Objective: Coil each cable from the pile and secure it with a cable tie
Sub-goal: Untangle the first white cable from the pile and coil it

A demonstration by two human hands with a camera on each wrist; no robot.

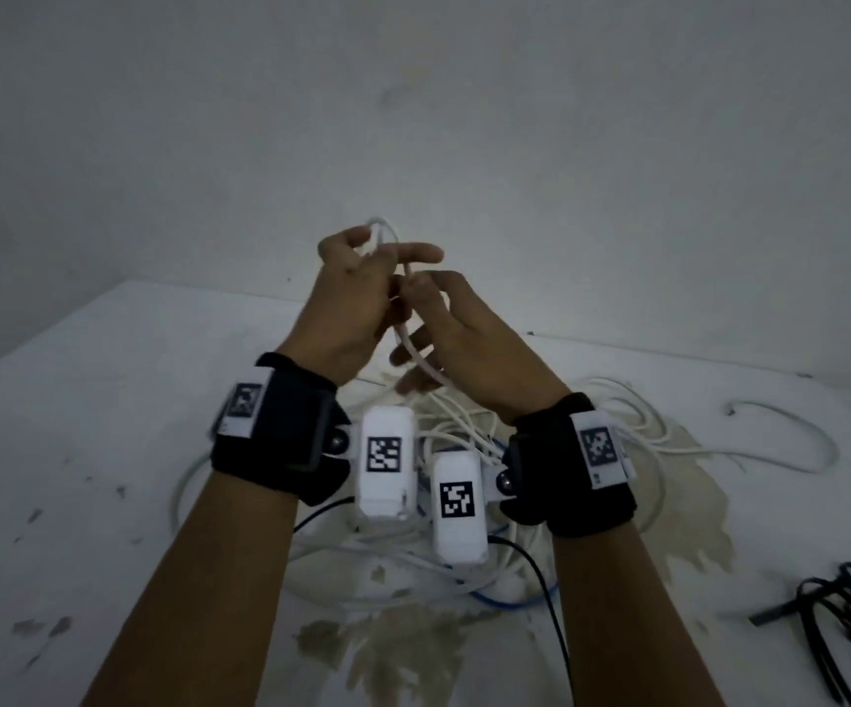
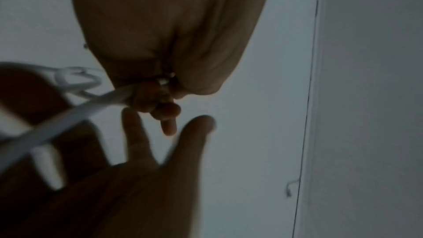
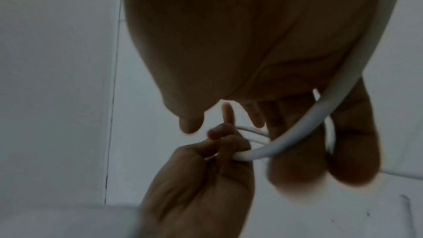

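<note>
While you hold the white cable (image 1: 415,349) raised above the pile, treat the task as barely begun. Your left hand (image 1: 349,308) has its fingers curled round a small loop of this cable at the 12 o'clock end of the grip. Your right hand (image 1: 459,344) pinches the same cable just below, thumb against fingertips, with the other fingers spread loosely. From the right hand the cable drops toward 6 o'clock into the pile of white cables (image 1: 464,502) on the white table (image 1: 107,426).

Judged from the views, only the first turn or two of one coil exists. No tie is on it. The pile lies loose and tangled, with one blue cable (image 1: 505,602) showing at its 6 o'clock edge. A further white strand (image 1: 780,436) trails off at 3 o'clock. Dark cables or ties (image 1: 841,620) lie at 4 o'clock, well apart from the pile; blur prevents telling which they are.

Note the limits of the views:
- The wrist-worn devices cover the centre of the pile.
- The number of cables cannot be counted.
- The left wrist view shows a small metallic glint at the fingertips; whether it is a connector is unclear.
- The number of turns in the loop is hidden by the fingers.
</note>
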